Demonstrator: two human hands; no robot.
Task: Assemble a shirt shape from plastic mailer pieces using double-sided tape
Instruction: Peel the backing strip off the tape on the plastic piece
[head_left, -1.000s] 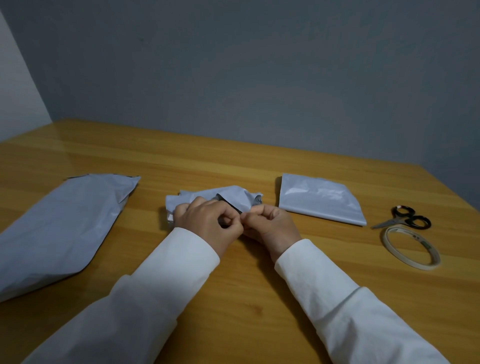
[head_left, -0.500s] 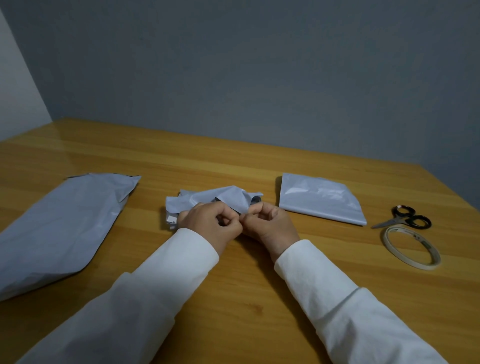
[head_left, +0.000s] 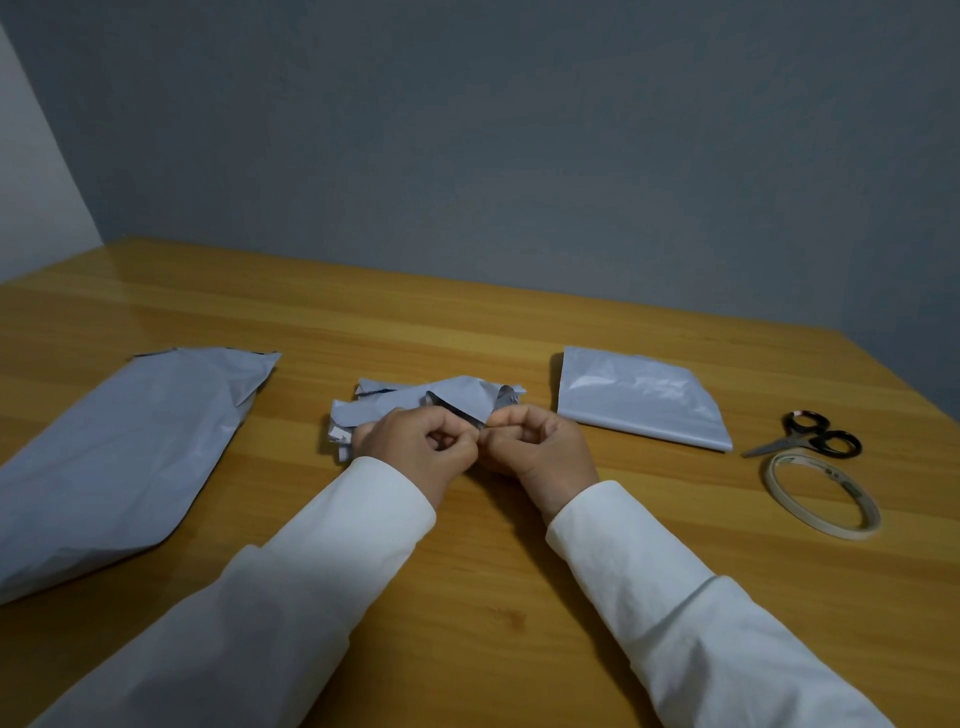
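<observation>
At tabletop center, we pinch the crumpled mailer piece with curled left hand and right hand, with the folded piece, scissors and tape roll at 3 o'clock.

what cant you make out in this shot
Head view only:
- What the left hand and right hand pinch: curled fingers hide it.
- Near part of the crumpled mailer piece: behind both hands.
- Large mailer: cut off at the left edge.
- Tape roll print: too small.
</observation>
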